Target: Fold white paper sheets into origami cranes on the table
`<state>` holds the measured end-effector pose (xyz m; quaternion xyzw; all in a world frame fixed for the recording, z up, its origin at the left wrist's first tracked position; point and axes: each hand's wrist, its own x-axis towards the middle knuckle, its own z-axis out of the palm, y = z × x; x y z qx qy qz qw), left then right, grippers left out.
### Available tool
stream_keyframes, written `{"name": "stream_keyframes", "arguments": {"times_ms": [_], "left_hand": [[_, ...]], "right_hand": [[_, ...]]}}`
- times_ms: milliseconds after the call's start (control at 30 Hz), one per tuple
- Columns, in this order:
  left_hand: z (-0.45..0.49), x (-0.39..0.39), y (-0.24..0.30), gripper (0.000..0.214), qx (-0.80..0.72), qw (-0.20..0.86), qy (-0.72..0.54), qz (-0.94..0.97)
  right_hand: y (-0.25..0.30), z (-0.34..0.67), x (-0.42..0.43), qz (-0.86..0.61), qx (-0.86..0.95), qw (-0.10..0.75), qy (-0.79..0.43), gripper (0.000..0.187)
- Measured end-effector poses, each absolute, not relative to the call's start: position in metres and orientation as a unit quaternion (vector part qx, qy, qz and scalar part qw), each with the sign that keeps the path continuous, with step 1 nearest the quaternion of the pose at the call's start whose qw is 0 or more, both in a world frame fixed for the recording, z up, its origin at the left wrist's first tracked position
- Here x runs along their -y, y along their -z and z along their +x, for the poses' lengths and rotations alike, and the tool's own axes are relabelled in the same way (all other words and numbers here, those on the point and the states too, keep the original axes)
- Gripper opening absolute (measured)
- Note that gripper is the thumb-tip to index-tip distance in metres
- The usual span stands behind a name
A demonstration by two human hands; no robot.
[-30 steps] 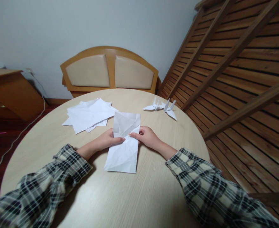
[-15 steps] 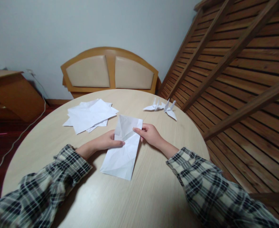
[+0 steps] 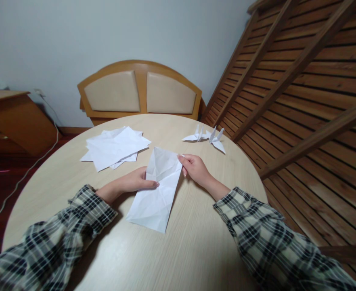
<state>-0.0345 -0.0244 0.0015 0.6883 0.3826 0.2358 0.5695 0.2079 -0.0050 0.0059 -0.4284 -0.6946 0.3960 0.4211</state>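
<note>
Between my hands is a creased white sheet of paper [image 3: 156, 202], folded into a long rectangle and tilted over the table. My left hand [image 3: 135, 179] grips its left edge, the thumb lying across the front and the other fingers hidden behind. At the upper right corner, my right hand [image 3: 193, 167] pinches the paper between thumb and fingers. Several loose white sheets [image 3: 114, 147] lie overlapped beyond my left hand. Past my right hand stand two folded paper cranes [image 3: 198, 135], close together.
The round wooden table [image 3: 214, 250] carries all the paper. Behind it rises a padded wooden headboard [image 3: 143, 93] against the wall. A slatted wooden panel [image 3: 302, 105] leans along the right. On the left are a wooden desk [image 3: 14, 121] and a white cable [image 3: 23, 176].
My right hand has slid up to the paper's upper right corner. The paper's lower end has shifted slightly left and toward me. My left hand keeps its grip.
</note>
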Motion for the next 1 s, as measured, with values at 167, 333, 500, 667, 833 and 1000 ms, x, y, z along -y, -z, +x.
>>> {"name": "stream_keyframes", "arguments": {"times_ms": [167, 333, 500, 667, 833, 1000], "left_hand": [[-0.035, 0.024, -0.003, 0.043, -0.385, 0.552, -0.239, 0.700], [-0.033, 0.023, -0.003, 0.040, -0.391, 0.543, -0.250, 0.699], [-0.031, 0.026, -0.006, 0.036, -0.415, 0.559, -0.248, 0.674], [-0.028, 0.029, -0.008, 0.035, -0.451, 0.559, -0.256, 0.648], [-0.022, 0.031, -0.006, 0.033, -0.450, 0.579, -0.328, 0.596], [-0.020, 0.029, -0.002, 0.031, -0.440, 0.592, -0.384, 0.556]], "right_hand": [[-0.003, 0.208, 0.004, -0.427, 0.673, 0.431, -0.422, 0.058], [0.001, 0.209, 0.003, -0.424, 0.668, 0.444, -0.421, 0.058], [0.001, 0.208, 0.002, -0.431, 0.665, 0.461, -0.401, 0.059], [-0.001, 0.206, 0.002, -0.419, 0.674, 0.472, -0.383, 0.058], [-0.002, 0.203, 0.006, -0.392, 0.693, 0.446, -0.408, 0.049], [0.002, 0.199, 0.009, -0.376, 0.705, 0.405, -0.444, 0.040]]}}
